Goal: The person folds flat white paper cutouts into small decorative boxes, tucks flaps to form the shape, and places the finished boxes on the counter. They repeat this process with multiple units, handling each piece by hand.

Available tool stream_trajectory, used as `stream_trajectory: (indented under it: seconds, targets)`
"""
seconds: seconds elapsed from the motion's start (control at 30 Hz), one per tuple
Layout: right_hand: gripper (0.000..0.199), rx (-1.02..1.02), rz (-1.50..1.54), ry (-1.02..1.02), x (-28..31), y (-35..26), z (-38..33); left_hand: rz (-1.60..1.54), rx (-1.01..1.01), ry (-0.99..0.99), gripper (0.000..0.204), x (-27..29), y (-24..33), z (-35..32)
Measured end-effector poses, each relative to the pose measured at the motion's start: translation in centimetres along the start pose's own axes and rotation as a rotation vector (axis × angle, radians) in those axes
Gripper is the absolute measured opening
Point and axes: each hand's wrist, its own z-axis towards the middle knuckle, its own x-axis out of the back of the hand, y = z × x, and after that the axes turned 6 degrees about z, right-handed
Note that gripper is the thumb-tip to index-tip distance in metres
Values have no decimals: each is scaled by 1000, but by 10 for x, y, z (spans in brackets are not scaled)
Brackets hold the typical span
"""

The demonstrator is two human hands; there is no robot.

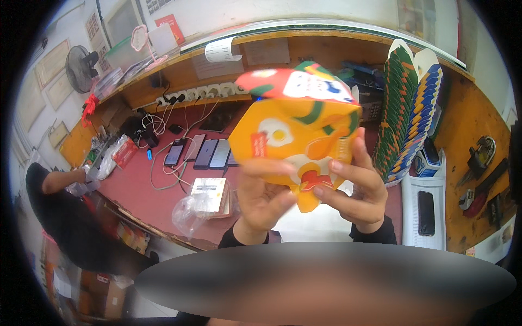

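In front of me, above the table, I hold up a printed paper food box (255,117), yellow-orange with egg pictures and a red, white and green upper panel. My left hand (261,198) is at its lower left, fingers bent against the card and slightly blurred. At its lower right, my right hand (363,187) grips the card between thumb and fingers, the fingertips near a tapered flap at the bottom. The box's far side is hidden. To the right lean two tall nested stacks of printed paper boxes, one green and orange (395,108), one blue and yellow (417,127).
Several phones (219,154) and cables lie on the red tabletop (130,182). A small white-topped box (209,195) sits beside clear plastic wrap. At right are a phone on a white device (426,212) and hanging tools (478,190). Another person (65,212) stands at left.
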Motion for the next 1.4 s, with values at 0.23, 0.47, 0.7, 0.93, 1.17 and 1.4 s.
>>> stream_trajectory:
  seconds: [0.23,0.47,0.7,0.93,1.17,1.4]
  targets:
    - [16,-148,127,109,-12,5,-1,-182,356,387,64,-22,7,1]
    - [16,-237,198,111,-11,-2,3,-117,503,326,45,-21,8,-2]
    - [17,-324,183,152,-13,-4,2,-26,482,326,46,-25,0,-3]
    - [15,-352,191,206,-10,-5,0,-27,455,325,45,-31,-5,-5]
    - [16,-342,320,115,-2,-1,7,-15,414,303,45,-27,-1,-7]
    - [62,-420,499,212,-9,6,4,67,424,288,50,-15,5,-4]
